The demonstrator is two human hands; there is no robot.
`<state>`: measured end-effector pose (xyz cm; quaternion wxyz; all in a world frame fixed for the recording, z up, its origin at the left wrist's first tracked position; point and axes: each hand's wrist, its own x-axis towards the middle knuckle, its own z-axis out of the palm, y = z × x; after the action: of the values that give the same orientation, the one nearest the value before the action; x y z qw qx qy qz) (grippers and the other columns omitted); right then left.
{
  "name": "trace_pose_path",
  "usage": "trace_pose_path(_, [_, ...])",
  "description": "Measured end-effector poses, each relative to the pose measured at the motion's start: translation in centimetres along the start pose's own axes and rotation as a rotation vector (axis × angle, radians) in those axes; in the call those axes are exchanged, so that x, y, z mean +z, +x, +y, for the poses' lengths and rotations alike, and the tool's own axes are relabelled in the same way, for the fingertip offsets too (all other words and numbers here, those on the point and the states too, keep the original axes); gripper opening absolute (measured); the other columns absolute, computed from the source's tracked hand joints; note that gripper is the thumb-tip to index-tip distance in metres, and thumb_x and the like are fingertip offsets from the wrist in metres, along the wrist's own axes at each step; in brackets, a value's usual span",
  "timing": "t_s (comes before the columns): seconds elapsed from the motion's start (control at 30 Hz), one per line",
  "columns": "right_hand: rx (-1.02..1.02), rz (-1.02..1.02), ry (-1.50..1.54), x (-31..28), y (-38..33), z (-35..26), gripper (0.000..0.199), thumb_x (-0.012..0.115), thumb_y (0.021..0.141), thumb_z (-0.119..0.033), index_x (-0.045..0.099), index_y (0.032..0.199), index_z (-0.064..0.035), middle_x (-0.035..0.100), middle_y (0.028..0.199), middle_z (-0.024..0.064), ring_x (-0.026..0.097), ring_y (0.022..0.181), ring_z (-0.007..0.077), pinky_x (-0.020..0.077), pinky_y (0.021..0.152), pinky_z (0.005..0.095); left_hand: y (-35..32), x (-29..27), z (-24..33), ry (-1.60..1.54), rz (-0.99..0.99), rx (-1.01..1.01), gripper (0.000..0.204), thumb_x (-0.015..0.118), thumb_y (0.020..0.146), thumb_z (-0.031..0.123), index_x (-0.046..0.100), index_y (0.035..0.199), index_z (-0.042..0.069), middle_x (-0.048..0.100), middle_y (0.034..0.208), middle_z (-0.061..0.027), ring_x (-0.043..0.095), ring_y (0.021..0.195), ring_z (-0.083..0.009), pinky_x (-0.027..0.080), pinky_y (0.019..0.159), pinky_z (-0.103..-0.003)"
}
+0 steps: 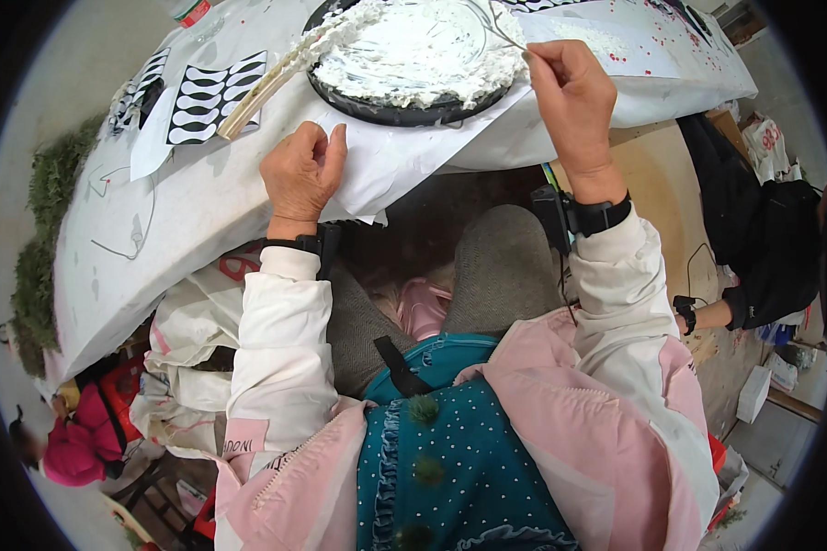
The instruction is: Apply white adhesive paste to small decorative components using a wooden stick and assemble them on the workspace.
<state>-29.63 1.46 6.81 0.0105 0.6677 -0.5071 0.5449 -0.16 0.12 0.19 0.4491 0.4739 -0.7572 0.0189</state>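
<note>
Leftward on the white-covered table (207, 184), a black-and-white patterned card (198, 101) shows partly behind the bare end of a wooden stick (257, 99). The stick's long axis slants from near the person's left side up and rightward, its paste-coated end reaching the left edge of a round black tray (386, 114) spread with white paste (423, 55). Just below the stick, the left hand (301, 174) is loosely curled, thumb raised; it looks empty, though I can't tell what the palm hides. Over at the tray's right side, the right hand (574, 96) pinches a thin twig (510, 39) between thumb and fingers. From that pinch the twig points away from the body and leftward, above the paste; I can't tell whether it touches. The right hand is clearly nearer it, the left nearer the stick.
</note>
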Motion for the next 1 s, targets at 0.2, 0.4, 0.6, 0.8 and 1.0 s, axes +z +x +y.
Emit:
trace_pose_path(0.2, [-0.184, -0.21, -0.309, 0.8, -1.3, 0.6, 0.009, 0.063, 0.081, -0.001, 0.063, 0.089, 0.0002, 0.059, 0.078, 0.0073, 0.057, 0.063, 0.0175, 0.0442, 0.058, 0.0257, 0.1, 0.2, -0.2, 0.007, 0.001, 0.015, 0.031, 0.071, 0.078, 0.023, 0.048, 0.062, 0.01, 0.05, 0.051, -0.0035, 0.05, 0.045, -0.0222, 0.039, 0.044, -0.033])
trace_pose_path(0.4, [0.178, -0.197, 0.065, 0.5, -1.0, 0.6, 0.006, 0.063, 0.082, -0.004, 0.064, 0.088, -0.0008, 0.06, 0.073, 0.0021, 0.056, 0.062, 0.0103, 0.0412, 0.054, 0.0223, 0.0, 0.2, -0.2, 0.01, 0.011, 0.01, 0.031, 0.071, 0.078, 0.022, 0.048, 0.062, 0.01, 0.05, 0.051, -0.0033, 0.051, 0.045, -0.0226, 0.039, 0.044, -0.033])
trace_pose_path(0.6, [0.55, -0.169, 0.32, 0.1, -0.7, 0.7, 0.007, 0.063, 0.082, -0.006, 0.064, 0.087, -0.0003, 0.059, 0.07, -0.0004, 0.053, 0.06, 0.0056, 0.0381, 0.051, 0.0192, 0.0, 0.4, -0.1, 0.0, 0.028, 0.016, 0.031, 0.071, 0.078, 0.022, 0.048, 0.062, 0.01, 0.05, 0.051, -0.0034, 0.051, 0.045, -0.0228, 0.04, 0.044, -0.034])
trace_pose_path(0.8, [0.622, -0.1, 0.501, -0.1, 0.2, 0.4, 0.008, 0.065, 0.08, -0.004, 0.064, 0.086, 0.0006, 0.06, 0.07, 0.002, 0.052, 0.058, 0.0068, 0.0383, 0.05, 0.0195, 0.0, 0.3, -0.3, -0.043, 0.035, -0.007, 0.03, 0.071, 0.077, 0.022, 0.048, 0.063, 0.01, 0.05, 0.051, -0.0031, 0.052, 0.045, -0.0222, 0.04, 0.044, -0.033])
trace_pose_path(1.0, [0.607, -0.077, 0.456, 0.6, 1.2, 0.5, 0.009, 0.067, 0.079, -0.003, 0.064, 0.086, 0.0006, 0.06, 0.07, 0.002, 0.053, 0.058, 0.007, 0.0399, 0.051, 0.0195, 0.1, 0.0, -0.2, -0.053, 0.005, -0.034, 0.029, 0.072, 0.077, 0.021, 0.049, 0.063, 0.01, 0.05, 0.051, -0.0026, 0.052, 0.045, -0.0212, 0.04, 0.044, -0.032])
